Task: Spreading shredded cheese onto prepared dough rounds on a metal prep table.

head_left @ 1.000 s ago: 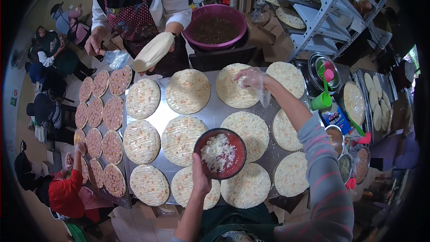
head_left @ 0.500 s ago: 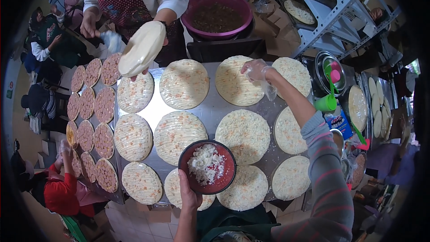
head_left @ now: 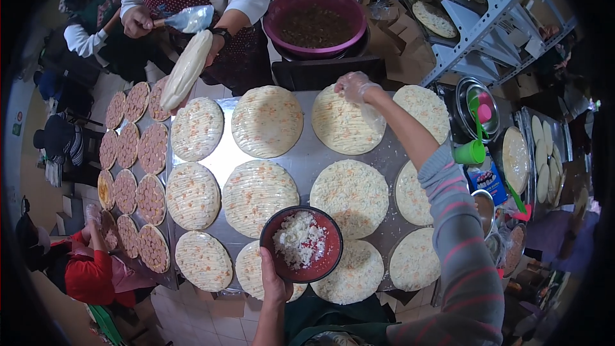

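Note:
My left hand [head_left: 275, 282] grips a dark-rimmed red bowl [head_left: 330, 250] by its left side, above the near part of the metal table. White crumbles [head_left: 298, 240], cheese-like, lie inside it. At the far side, my right hand [head_left: 354, 88], in a clear plastic glove, hangs over a round pizza base [head_left: 348, 131] striped with cream sauce and orange bits. Its fingers point down and are drawn together; what they hold is hidden. White crumbles cover the round base [head_left: 349, 198] nearer me and those in the right column. Bases in the left columns show sauce stripes without crumbles.
Across the table a co-worker holds a pale round base [head_left: 187, 70] and a spatula [head_left: 189, 20]. A purple tub [head_left: 314, 25] of dark filling stands behind. Sausage-topped rounds [head_left: 150, 192] fill the left; a green cup [head_left: 471, 152] and metal bowls [head_left: 462, 112] sit right.
My right hand has shifted slightly left and toward the far edge over the same base. The co-worker has tilted the pale base more upright and raised the spatula beside it.

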A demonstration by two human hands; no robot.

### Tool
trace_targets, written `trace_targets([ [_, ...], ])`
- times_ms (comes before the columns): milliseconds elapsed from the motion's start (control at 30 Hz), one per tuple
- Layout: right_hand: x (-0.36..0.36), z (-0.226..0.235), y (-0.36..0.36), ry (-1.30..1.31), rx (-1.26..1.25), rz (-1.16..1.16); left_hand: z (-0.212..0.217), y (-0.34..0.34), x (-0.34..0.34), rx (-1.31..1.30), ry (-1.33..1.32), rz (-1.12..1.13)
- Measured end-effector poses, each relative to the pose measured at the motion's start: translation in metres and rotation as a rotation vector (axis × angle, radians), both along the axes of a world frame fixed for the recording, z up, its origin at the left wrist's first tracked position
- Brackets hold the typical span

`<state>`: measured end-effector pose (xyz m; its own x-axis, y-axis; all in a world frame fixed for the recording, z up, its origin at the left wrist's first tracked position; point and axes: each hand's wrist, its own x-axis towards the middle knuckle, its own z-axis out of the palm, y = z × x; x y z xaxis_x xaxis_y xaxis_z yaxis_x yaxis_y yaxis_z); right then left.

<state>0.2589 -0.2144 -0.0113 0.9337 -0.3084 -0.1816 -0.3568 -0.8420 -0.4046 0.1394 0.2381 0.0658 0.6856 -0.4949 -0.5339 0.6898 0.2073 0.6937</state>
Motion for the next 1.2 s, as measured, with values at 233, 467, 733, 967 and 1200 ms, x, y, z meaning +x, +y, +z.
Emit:
trace_targets([
  [233, 0.016, 0.003, -0.004, -0.072, -0.014, -0.087, 0.009, -0.001, -0.001, -0.003, -0.002, 0.002],
  [467, -0.001, 0.0, -0.034, -0.038, -0.006, -0.133, 0.002, 0.003, 0.002, -0.003, 0.014, -0.013],
  [733, 0.016, -0.012, -0.024, 0.02, -0.079, -0.207, -0.006, 0.01, 0.004, 0.004, 0.023, -0.011],
  [967, 0.029, 0.011, 0.014, 0.018, -0.136, -0.047, -0.011, 0.022, 0.009, 0.041, 0.025, -0.015],
  [1200, 0.02, 0.011, 0.051, 0.034, -0.183, 0.122, -0.011, 0.023, 0.011, 0.03, 0.016, -0.025],
])
